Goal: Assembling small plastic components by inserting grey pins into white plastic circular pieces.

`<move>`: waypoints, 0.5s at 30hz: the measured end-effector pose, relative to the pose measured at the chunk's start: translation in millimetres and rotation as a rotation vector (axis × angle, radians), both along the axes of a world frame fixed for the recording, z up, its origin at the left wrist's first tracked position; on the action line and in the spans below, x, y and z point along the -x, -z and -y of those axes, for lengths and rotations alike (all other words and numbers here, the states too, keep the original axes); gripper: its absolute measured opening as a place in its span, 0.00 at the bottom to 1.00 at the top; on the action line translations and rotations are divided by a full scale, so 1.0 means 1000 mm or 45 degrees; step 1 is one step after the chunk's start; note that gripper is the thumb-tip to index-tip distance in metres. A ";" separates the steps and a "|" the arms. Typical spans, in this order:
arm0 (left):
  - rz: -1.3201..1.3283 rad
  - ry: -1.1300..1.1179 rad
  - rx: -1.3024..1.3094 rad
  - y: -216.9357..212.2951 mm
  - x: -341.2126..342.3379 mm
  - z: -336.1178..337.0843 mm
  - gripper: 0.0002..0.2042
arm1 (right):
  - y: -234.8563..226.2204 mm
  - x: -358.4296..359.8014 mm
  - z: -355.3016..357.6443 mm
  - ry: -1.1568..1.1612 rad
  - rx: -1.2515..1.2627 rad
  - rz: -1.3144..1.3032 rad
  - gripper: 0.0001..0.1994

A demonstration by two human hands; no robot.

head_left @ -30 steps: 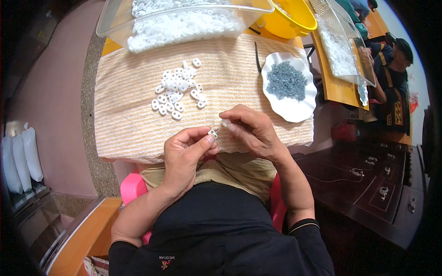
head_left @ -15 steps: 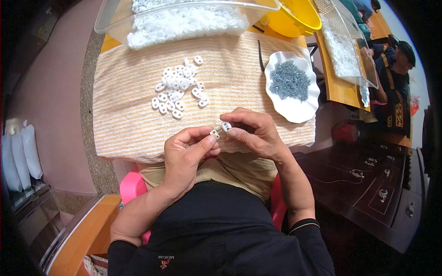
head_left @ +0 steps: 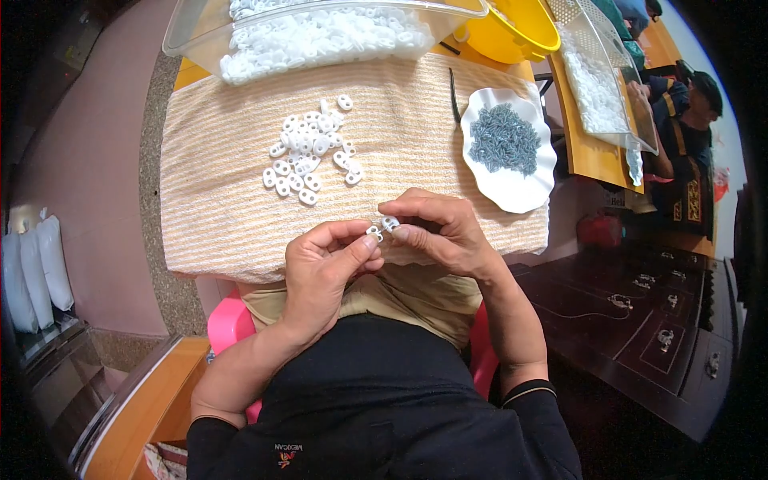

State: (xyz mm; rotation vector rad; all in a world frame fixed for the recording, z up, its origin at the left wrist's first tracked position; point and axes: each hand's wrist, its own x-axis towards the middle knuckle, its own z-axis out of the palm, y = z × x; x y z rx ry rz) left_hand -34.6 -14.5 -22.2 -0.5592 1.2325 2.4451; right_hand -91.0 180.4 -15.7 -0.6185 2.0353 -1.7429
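Note:
My left hand (head_left: 324, 260) is closed, pinching a small white plastic piece with two round holes (head_left: 374, 234) between thumb and fingers. Close beside it, my right hand (head_left: 444, 232) pinches another white two-holed plastic piece (head_left: 390, 223). The two pieces nearly meet over the near edge of the cloth; whether they touch I cannot tell. Beyond my hands, a loose pile of similar white pieces (head_left: 302, 144) lies on the striped cloth (head_left: 400, 120). To the right, a white scalloped dish (head_left: 512, 196) holds many small grey-blue translucent rods (head_left: 504, 140).
At the far edge stands a clear bin (head_left: 196, 40) full of white pieces. A yellow basin (head_left: 520, 40) is right of it, with a thin black strip (head_left: 454, 96) nearer. Another person (head_left: 680, 104) works at a table with a second bin (head_left: 592, 80) on the right.
My right hand has brought its piece slightly left and turned it, so it sits closer to the piece in my left hand. The left hand has barely moved.

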 end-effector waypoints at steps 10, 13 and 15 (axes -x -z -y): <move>-0.007 0.006 0.000 0.001 0.000 0.001 0.08 | 0.000 -0.001 -0.001 0.024 0.050 0.093 0.14; -0.009 -0.001 0.003 0.001 0.000 0.000 0.08 | 0.000 -0.001 -0.002 0.033 0.049 0.102 0.14; -0.011 -0.001 0.002 0.001 0.000 0.000 0.08 | 0.000 0.000 -0.002 0.024 0.027 0.078 0.14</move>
